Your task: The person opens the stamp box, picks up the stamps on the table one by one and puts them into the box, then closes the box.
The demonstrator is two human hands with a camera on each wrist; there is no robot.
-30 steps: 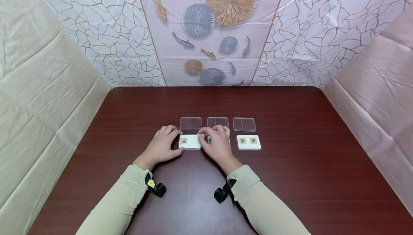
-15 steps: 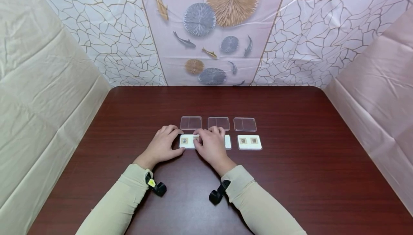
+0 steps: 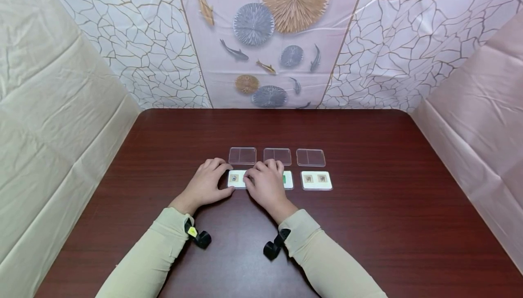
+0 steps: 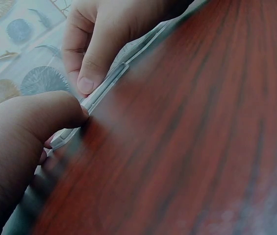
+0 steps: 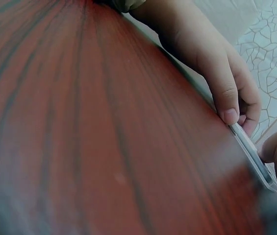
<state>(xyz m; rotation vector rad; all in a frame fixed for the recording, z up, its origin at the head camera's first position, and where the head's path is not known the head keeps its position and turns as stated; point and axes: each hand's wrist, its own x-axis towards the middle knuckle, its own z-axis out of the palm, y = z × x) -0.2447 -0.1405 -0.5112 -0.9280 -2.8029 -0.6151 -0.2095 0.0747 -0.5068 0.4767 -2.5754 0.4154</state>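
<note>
In the head view my left hand (image 3: 206, 182) holds the left flat clear case (image 3: 241, 174) down on the table, fingers at its back edge and thumb at its front. A small printed square (image 3: 234, 178) lies in its left half. My right hand (image 3: 267, 186) bends over the right half with curled fingers; their tips hide the small square piece there. Behind the right hand, the middle case (image 3: 288, 181) shows white with a green patch. In the left wrist view the left thumb (image 4: 62, 110) presses the case edge (image 4: 106, 85), near the right thumb (image 4: 91, 73).
Farther right, another case (image 3: 316, 186) holds two printed squares. Clear lids (image 3: 242, 156) lie in a row behind the cases, the middle lid (image 3: 278, 154) partly beside the right fingers. The dark wood table (image 3: 367, 221) extends around them, with patterned cloth (image 3: 159, 39) behind.
My right hand has moved left with the pale square piece, from the gap between cases onto the left case; the piece is now hidden. The left hand stays put. More of the middle case shows.
</note>
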